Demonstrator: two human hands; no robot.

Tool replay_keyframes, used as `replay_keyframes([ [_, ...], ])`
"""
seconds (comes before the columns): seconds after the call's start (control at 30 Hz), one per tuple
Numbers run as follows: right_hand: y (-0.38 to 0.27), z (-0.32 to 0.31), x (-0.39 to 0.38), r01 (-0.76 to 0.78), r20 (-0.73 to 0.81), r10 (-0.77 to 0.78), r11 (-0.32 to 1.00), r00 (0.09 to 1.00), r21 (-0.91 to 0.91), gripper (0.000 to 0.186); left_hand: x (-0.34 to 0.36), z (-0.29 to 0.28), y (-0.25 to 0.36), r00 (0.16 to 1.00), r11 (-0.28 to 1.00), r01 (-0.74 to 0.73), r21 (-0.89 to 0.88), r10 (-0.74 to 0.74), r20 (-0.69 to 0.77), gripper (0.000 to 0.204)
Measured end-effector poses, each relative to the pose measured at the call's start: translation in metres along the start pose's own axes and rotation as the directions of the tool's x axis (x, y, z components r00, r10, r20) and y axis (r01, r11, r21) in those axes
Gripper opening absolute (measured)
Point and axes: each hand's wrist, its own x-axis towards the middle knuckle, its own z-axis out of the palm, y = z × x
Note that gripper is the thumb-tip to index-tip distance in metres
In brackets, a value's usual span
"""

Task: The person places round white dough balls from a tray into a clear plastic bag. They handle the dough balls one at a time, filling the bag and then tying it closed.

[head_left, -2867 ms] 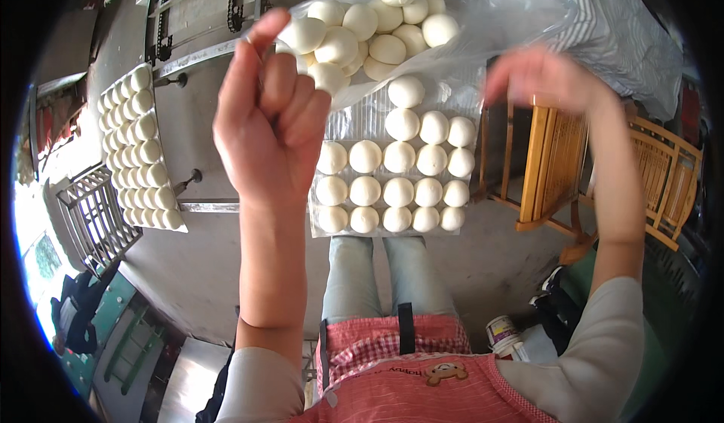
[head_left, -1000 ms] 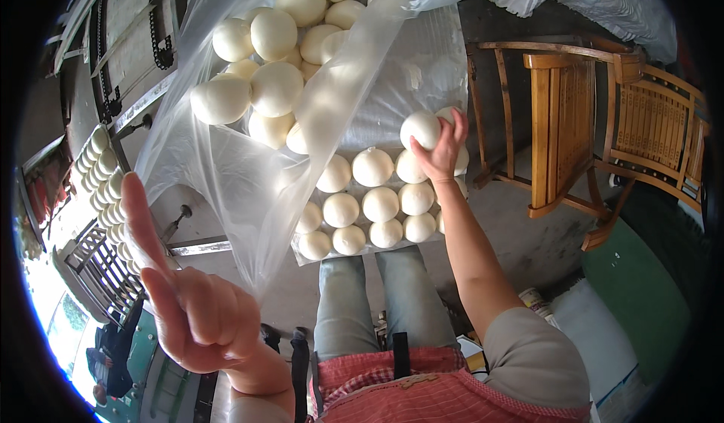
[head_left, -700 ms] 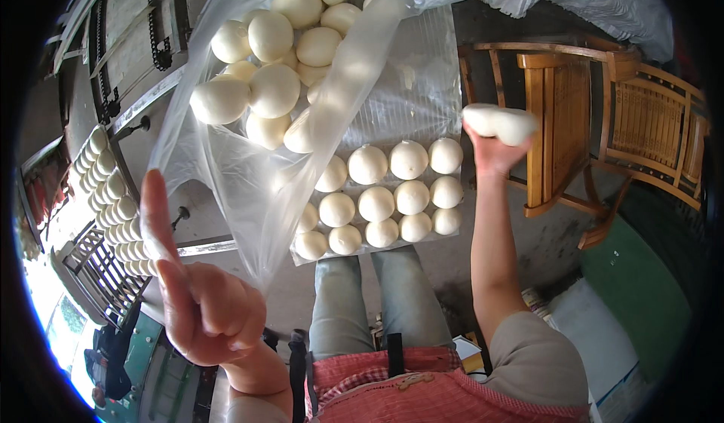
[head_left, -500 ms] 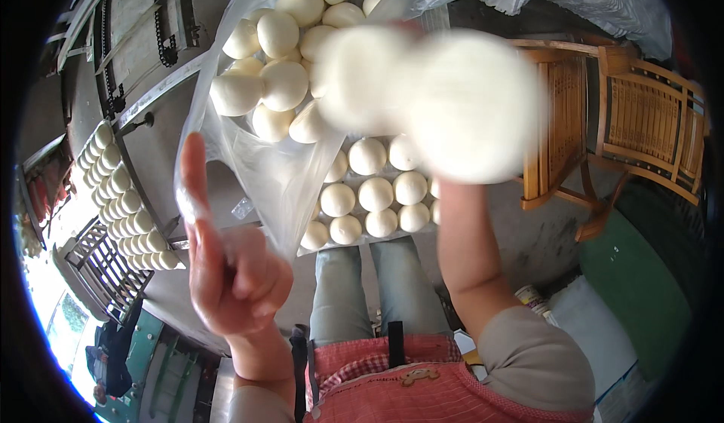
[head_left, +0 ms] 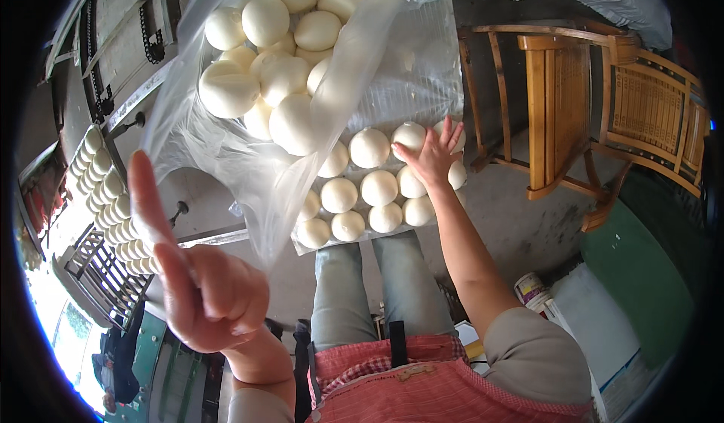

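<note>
My left hand (head_left: 211, 291) is raised close to the view, index finger stretched up and the other fingers curled. The film of a clear plastic bag (head_left: 264, 197) runs beside that finger and down to the curled fingers, which seem to grip its edge. Inside the bag lie several smooth white bun-like balls (head_left: 265, 21); their exact kind is unclear. More white balls (head_left: 339, 195) sit in rows on a plastic-covered tray (head_left: 422, 61) in front of me. My right hand (head_left: 431, 157) spreads its fingers over the far right row, touching the balls there.
Wooden chairs (head_left: 558, 114) stand at the right, near the tray. At the left, a rack (head_left: 113, 189) carries rows of similar white balls, with metal machinery and a chain (head_left: 143, 16) beyond. A green board (head_left: 633, 265) and a small tub (head_left: 532, 291) are at the lower right.
My right hand has come down from near the view, where it carried two white balls, to the tray's right side and has let them go. My left hand has shifted left and slightly down.
</note>
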Motion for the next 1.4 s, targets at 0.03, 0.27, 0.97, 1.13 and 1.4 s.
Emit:
replay_keyframes([
  [0.03,0.006,0.011,-0.001,0.024,0.000,-0.024,0.999,1.000,0.032,0.066,-0.001,-0.003,0.001,0.999,0.999,-0.020,0.046,0.021,-0.025,0.056],
  [0.27,0.097,0.014,-0.015,0.275,-0.306,-0.094,0.730,0.947,0.626,0.066,-0.003,-0.011,0.013,0.999,0.996,0.022,0.086,-0.019,-0.038,0.055],
  [0.97,-0.058,-0.362,0.239,0.582,-0.093,-0.795,0.512,0.599,-0.632,0.025,0.008,0.027,0.079,0.995,0.956,-0.093,0.278,0.095,0.008,0.055],
  [1.13,-0.082,-0.445,0.169,0.401,0.415,-0.492,0.869,0.765,0.289,0.030,0.057,0.044,0.127,0.978,0.988,0.033,0.148,-0.062,0.198,0.054],
  [1.4,-0.028,-0.248,0.021,-0.482,0.648,-0.675,0.463,0.352,0.744,0.026,0.080,0.049,0.043,0.953,0.930,0.209,0.303,-0.263,0.151,0.049],
])
